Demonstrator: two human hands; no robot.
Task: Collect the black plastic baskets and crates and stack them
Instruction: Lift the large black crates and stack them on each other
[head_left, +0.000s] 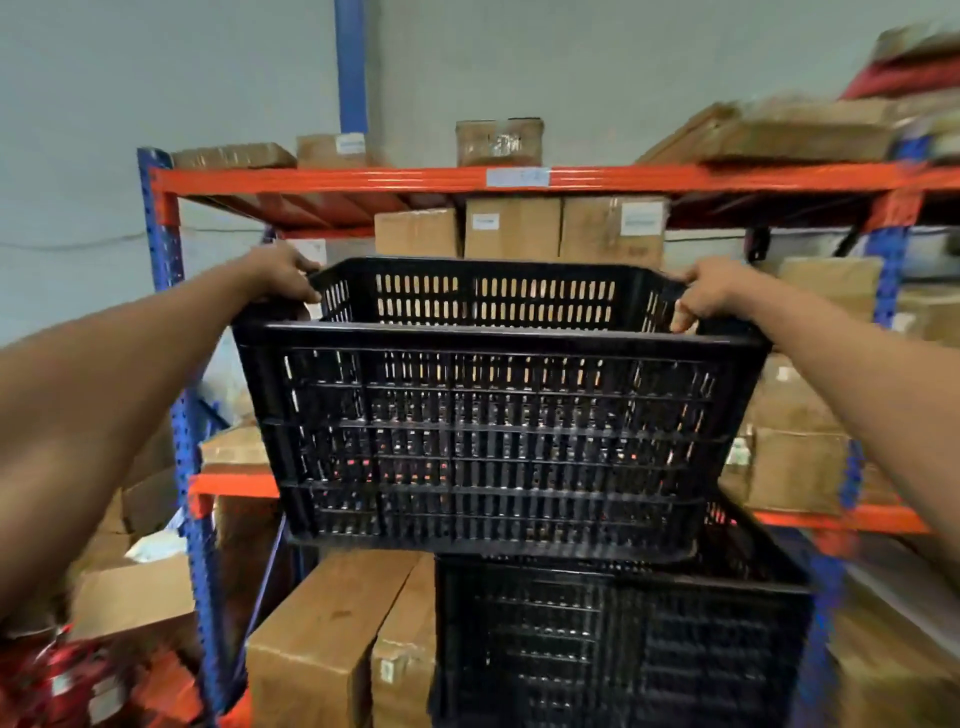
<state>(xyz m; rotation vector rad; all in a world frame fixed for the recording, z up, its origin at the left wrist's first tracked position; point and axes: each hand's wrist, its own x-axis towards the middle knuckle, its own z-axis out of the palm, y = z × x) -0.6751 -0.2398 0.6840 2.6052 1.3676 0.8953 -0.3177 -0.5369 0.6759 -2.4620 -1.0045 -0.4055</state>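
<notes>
I hold a black slotted plastic crate (493, 441) up at chest height, open side up and empty. My left hand (283, 275) grips its left rim and my right hand (709, 296) grips its right rim. Below it and shifted to the right stands a second black crate (623, 644), open side up. The held crate's bottom right corner hangs just over that crate's rim; whether they touch I cannot tell.
A blue and orange rack (363, 179) full of cardboard boxes (511, 228) stands right behind the crates. More boxes (332, 639) sit on the floor to the left of the lower crate. Red packets (78, 680) lie at the lower left.
</notes>
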